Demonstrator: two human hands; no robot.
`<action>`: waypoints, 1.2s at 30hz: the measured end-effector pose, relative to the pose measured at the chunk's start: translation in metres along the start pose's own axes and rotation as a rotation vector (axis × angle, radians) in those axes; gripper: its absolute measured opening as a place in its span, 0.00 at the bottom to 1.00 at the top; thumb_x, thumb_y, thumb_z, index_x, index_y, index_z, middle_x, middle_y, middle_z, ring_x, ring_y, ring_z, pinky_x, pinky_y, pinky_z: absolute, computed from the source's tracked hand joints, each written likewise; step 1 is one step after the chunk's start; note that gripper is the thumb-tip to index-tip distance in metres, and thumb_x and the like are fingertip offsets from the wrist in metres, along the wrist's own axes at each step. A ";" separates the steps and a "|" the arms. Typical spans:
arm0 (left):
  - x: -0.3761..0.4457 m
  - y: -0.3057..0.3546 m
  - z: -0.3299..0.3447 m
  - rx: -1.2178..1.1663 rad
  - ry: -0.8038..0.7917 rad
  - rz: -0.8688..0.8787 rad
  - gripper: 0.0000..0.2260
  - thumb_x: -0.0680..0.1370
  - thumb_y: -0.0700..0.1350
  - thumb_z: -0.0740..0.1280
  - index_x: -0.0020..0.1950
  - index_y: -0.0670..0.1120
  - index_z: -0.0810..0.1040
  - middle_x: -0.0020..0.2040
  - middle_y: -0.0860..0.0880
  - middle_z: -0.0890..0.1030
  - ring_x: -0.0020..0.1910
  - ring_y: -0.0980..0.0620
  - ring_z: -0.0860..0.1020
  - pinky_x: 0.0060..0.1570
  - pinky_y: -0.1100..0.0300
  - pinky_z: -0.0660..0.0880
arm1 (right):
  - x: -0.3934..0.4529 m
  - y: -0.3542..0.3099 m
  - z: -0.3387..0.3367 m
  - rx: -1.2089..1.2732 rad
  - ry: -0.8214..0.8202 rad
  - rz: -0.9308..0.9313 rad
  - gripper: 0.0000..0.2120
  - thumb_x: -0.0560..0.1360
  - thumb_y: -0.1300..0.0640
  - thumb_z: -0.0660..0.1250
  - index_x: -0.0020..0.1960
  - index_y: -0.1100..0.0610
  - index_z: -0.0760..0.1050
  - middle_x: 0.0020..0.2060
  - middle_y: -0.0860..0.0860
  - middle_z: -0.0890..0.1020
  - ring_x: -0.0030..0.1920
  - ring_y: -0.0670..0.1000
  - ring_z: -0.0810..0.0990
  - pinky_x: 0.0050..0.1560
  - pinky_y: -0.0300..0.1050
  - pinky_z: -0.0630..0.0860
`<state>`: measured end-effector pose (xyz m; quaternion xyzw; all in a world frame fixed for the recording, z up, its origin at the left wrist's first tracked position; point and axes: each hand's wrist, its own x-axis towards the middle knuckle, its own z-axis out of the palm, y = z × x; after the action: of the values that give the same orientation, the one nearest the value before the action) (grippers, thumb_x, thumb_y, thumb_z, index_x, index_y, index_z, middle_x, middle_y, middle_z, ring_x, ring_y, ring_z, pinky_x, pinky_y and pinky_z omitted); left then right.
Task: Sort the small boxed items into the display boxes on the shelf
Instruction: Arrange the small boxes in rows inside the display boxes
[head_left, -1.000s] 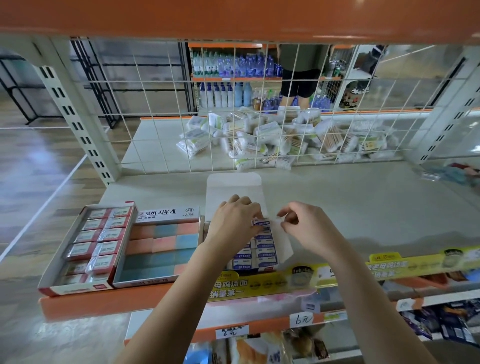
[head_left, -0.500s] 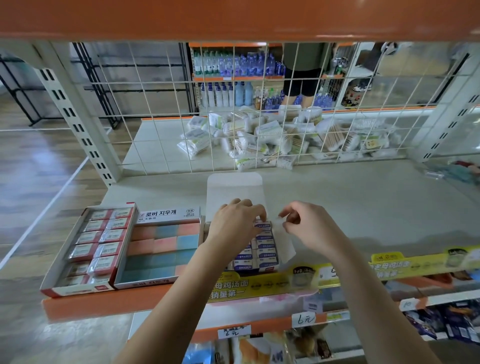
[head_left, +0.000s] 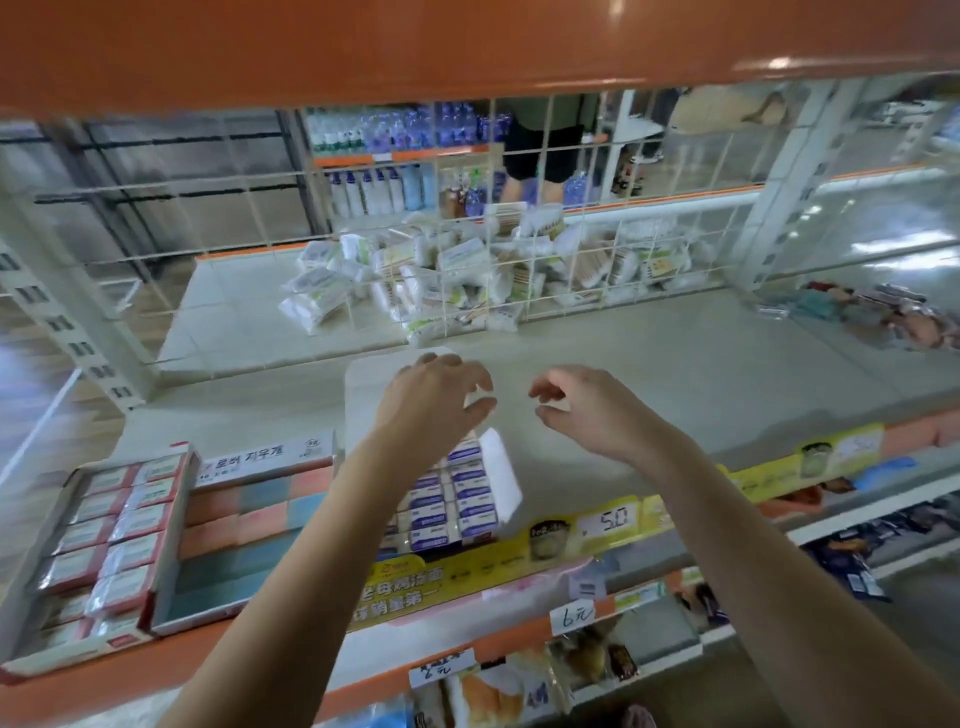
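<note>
Beyond the wire grid

Plastic-wrapped packets lie heaped behind the wire grid; bottles line a far rack, and handwritten price tags hang on the lower shelf edge.

My grey shelf carries three display boxes along its near edge: red-packed erasers far left, pastel blocks beside them, blue-labelled erasers to their right. Some blurred packets lie far right.
</note>
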<state>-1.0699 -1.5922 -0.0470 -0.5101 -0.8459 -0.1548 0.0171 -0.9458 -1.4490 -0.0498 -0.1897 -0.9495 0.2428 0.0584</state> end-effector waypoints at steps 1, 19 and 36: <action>0.013 0.008 -0.001 0.004 0.002 0.029 0.12 0.78 0.54 0.61 0.59 0.52 0.76 0.55 0.52 0.78 0.57 0.51 0.72 0.54 0.57 0.69 | 0.000 0.010 -0.007 -0.042 -0.001 0.010 0.12 0.77 0.56 0.63 0.60 0.57 0.75 0.56 0.51 0.78 0.56 0.49 0.76 0.54 0.39 0.70; 0.237 0.300 0.137 0.207 -0.292 0.391 0.17 0.79 0.54 0.60 0.65 0.50 0.71 0.62 0.45 0.74 0.65 0.44 0.67 0.61 0.52 0.65 | -0.069 0.318 -0.159 -0.239 0.076 0.502 0.17 0.77 0.56 0.63 0.65 0.57 0.70 0.65 0.56 0.71 0.63 0.55 0.72 0.60 0.45 0.67; 0.350 0.306 0.200 0.174 -0.152 0.081 0.15 0.75 0.46 0.64 0.62 0.50 0.75 0.58 0.46 0.77 0.57 0.44 0.76 0.50 0.56 0.73 | -0.022 0.440 -0.163 -0.105 0.486 0.555 0.21 0.76 0.52 0.64 0.65 0.60 0.68 0.63 0.56 0.72 0.64 0.57 0.68 0.62 0.49 0.66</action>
<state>-0.9461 -1.1041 -0.0975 -0.5506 -0.8338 -0.0406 0.0033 -0.7468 -1.0296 -0.1205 -0.4946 -0.8316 0.1485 0.2042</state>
